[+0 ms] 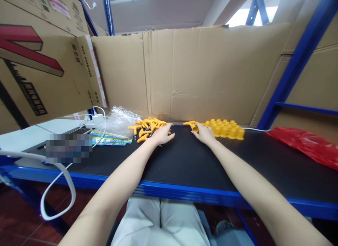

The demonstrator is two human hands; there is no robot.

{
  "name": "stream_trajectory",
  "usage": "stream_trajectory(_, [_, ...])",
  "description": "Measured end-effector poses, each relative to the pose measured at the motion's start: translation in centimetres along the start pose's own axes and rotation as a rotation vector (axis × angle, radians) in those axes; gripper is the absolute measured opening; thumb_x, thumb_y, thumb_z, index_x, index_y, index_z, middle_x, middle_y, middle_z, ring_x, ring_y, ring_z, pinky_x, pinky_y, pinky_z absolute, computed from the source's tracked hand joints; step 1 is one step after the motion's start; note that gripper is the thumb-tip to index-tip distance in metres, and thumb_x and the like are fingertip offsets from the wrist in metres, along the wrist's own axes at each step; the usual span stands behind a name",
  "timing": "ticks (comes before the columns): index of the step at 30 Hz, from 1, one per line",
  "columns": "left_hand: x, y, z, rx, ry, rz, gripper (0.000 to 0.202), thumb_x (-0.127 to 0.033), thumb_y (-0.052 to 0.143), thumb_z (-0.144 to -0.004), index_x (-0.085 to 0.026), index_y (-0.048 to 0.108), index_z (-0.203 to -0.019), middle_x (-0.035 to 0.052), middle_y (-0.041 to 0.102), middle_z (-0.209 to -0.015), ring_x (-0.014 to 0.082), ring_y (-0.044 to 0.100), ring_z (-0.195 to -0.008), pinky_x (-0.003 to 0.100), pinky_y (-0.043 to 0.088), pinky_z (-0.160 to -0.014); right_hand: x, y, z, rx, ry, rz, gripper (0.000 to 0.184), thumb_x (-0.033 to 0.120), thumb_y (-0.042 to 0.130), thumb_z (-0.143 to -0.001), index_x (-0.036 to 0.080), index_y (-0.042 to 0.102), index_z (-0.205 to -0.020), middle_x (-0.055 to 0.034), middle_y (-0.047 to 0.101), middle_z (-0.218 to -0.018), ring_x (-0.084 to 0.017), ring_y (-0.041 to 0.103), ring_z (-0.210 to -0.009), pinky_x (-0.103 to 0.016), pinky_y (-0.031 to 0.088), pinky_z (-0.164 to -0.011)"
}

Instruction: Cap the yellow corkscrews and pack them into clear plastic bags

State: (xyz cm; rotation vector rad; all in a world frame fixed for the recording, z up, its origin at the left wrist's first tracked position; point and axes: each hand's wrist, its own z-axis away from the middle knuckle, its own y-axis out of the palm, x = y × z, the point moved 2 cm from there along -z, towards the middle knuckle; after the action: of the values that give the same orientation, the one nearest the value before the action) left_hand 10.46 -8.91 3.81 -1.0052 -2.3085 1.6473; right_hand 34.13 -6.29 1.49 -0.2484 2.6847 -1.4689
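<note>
**Head view: left hand at the yellow handles, right hand on a yellow cup**

Left hand [161, 134] at the right edge of a pile of yellow T-handles [151, 124], some with metal spirals showing. Thumb stands off from the fingers, hand loosely spread; cannot tell whether the fingertips touch a handle.

Right hand [206, 134] pinches a small yellow cup [195, 128] between thumb and fingers. Just beyond it, a single T-handle [188, 123]; cannot tell if the two touch. Right of this hand, a block of yellow cups [224, 129] in close rows.

All of this toward the far side of a black-topped desk [182, 168], before a cardboard sheet [211, 69]. Left of the pile: crumpled clear plastic [120, 121], partly over a bright printed packet [113, 139]. Far right: red plastic [303, 144], lying well apart from the cups.
</note>
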Motion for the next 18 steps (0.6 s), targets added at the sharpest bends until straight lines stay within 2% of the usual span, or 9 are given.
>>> stream_trajectory(5, [-0.2, -0.1, 0.1, 0.001, 0.023, 0.003, 0.049, -0.036, 0.047, -0.081, -0.017, 0.041, -0.125, 0.0090, 0.059, -0.112, 0.0202, 0.058, -0.098, 0.032, 0.046, -0.084, 0.1, 0.0, 0.2, 0.058, 0.000, 0.065, 0.039, 0.040, 0.050, -0.084, 0.018, 0.053, -0.115, -0.0121, 0.059, -0.116, -0.028, 0.051, -0.107, -0.040, 0.037, -0.081])
stream_trajectory(12, [-0.1, -0.2, 0.1, 0.023, 0.029, -0.020, 0.047, -0.037, 0.046, -0.081, -0.016, 0.044, -0.123, 0.0093, 0.058, -0.114, 0.0198, 0.057, -0.100, 0.031, 0.045, -0.086, 0.7, -0.1, 0.5, 0.081, 0.032, 0.138, 0.040, 0.043, 0.045, -0.086, 0.020, 0.055, -0.117, -0.0112, 0.057, -0.120, -0.028, 0.045, -0.111, -0.043, 0.034, -0.086])
stream_trajectory(15, [-0.5, -0.6, 0.1, 0.048, 0.037, -0.064, 0.040, -0.036, 0.046, -0.081, -0.016, 0.050, -0.116, 0.0091, 0.057, -0.116, 0.0197, 0.056, -0.102, 0.031, 0.043, -0.090, 0.9, -0.1, 0.5, 0.099, 0.068, 0.133, 0.042, 0.043, 0.040, -0.088, 0.020, 0.052, -0.121, -0.0114, 0.054, -0.125, -0.028, 0.043, -0.115, -0.049, 0.031, -0.090])
stream_trajectory(18, [-1.1, -1.7, 0.2, 0.116, -0.002, -0.175, 0.029, -0.026, 0.046, -0.080, -0.016, 0.057, -0.105, 0.0093, 0.060, -0.111, 0.0215, 0.056, -0.102, 0.032, 0.044, -0.089, 1.0, -0.6, 0.4, 0.119, 0.068, 0.139, 0.047, 0.045, 0.035, -0.090, 0.021, 0.046, -0.128, -0.0112, 0.046, -0.134, -0.029, 0.034, -0.124, -0.058, 0.021, -0.097])
